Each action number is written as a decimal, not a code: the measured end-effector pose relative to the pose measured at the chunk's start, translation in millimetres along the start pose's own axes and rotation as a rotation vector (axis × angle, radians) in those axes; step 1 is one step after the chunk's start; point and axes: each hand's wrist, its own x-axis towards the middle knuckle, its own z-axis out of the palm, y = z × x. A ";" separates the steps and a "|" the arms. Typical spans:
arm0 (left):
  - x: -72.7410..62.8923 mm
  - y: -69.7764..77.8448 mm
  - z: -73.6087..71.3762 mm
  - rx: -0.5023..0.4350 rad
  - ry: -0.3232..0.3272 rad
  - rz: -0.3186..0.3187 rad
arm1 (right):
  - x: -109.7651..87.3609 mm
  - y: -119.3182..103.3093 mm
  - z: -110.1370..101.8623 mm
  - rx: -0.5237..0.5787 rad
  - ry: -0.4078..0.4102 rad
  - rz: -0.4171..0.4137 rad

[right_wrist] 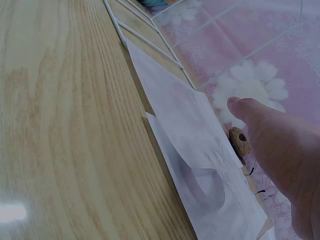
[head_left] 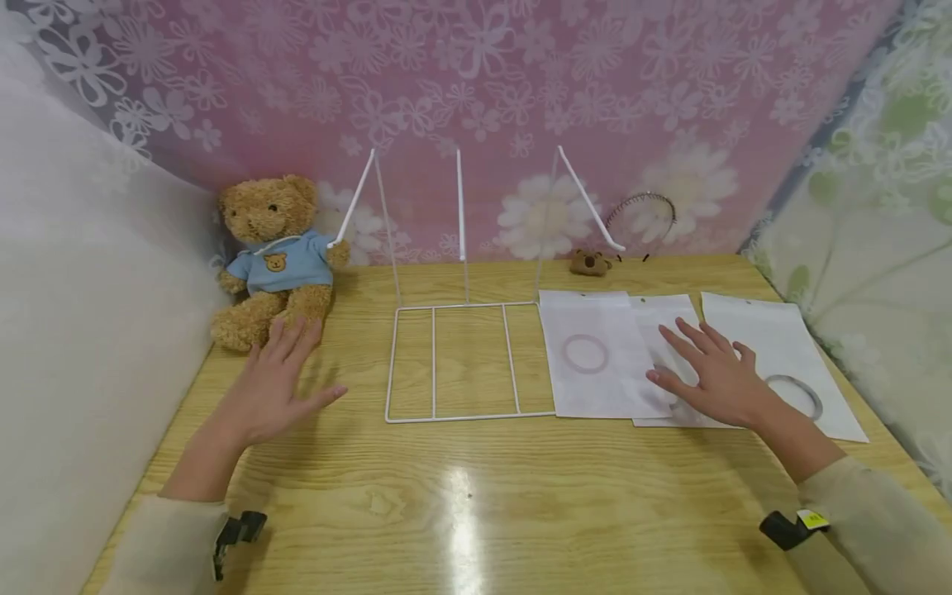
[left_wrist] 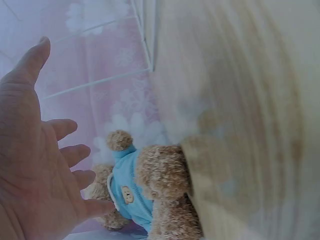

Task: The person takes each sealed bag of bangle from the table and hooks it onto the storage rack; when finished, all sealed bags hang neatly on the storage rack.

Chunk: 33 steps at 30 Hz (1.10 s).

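The left hand [head_left: 271, 384] is released, fingers spread and straight, hovering palm-down over the counter [head_left: 476, 504] with its fingertips just beside the foot of the teddy bear [head_left: 273, 256]; whether they touch the fur cannot be told. The bear, in a blue top, sits at the counter's back left corner against the wall. The right hand [head_left: 714, 376] is likewise released, fingers splayed flat on the middle bag [head_left: 664, 318] of three white bags lying side by side on the right of the counter. The left bag [head_left: 595, 355] shows a pale ring inside and overlaps the middle one; the right bag [head_left: 781, 347] holds a grey ring. A white wire rack [head_left: 454, 364] stands between the hands, its edge touching the left bag. A small brown charm [head_left: 590, 263] and a headband [head_left: 641, 216] lie behind the bags.
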 end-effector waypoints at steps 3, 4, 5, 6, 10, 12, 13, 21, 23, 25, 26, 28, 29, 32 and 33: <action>1.6 0.6 -5.8 -0.028 0.030 0.015 | 4.8 -1.3 1.4 -0.001 0.031 -0.012; 2.5 1.8 -7.6 -0.038 0.040 0.018 | 5.9 -1.0 1.6 0.001 0.043 -0.014; 3.4 3.2 -9.5 -0.052 0.049 0.020 | 7.1 -0.8 1.7 0.009 0.055 -0.017; 4.0 5.0 -11.6 -0.071 0.058 0.020 | 8.4 -0.6 2.0 0.020 0.069 -0.020; 5.2 14.5 -22.8 -0.151 0.086 0.009 | 16.4 0.2 3.8 0.088 0.107 -0.028; 6.2 19.9 -29.2 -0.204 0.120 0.017 | 22.2 0.3 4.9 0.124 0.113 -0.030; 7.1 22.4 -32.3 -0.232 0.151 0.030 | 25.2 0.4 5.3 0.136 0.111 -0.032; 23.1 38.8 -49.5 -0.405 0.520 0.259 | 47.2 2.9 8.7 0.232 0.124 -0.086; 26.0 42.7 -53.9 -0.451 0.589 0.310 | 52.8 3.1 9.9 0.252 0.122 -0.087; 28.2 46.5 -58.6 -0.521 0.636 0.362 | 57.0 3.0 10.6 0.270 0.114 -0.070; 29.1 48.6 -61.2 -0.559 0.656 0.388 | 58.7 3.0 10.9 0.279 0.107 -0.060; 30.7 52.5 -65.9 -0.635 0.683 0.434 | 61.2 3.3 11.6 0.291 0.091 -0.034; 31.5 54.1 -67.8 -0.668 0.692 0.449 | 62.7 3.5 12.0 0.292 0.088 -0.025; 34.2 58.6 -73.6 -0.739 0.730 0.499 | 70.3 5.4 14.3 0.279 0.098 -0.030; 35.3 60.0 -75.5 -0.757 0.740 0.514 | 73.5 6.1 14.8 0.272 0.102 -0.035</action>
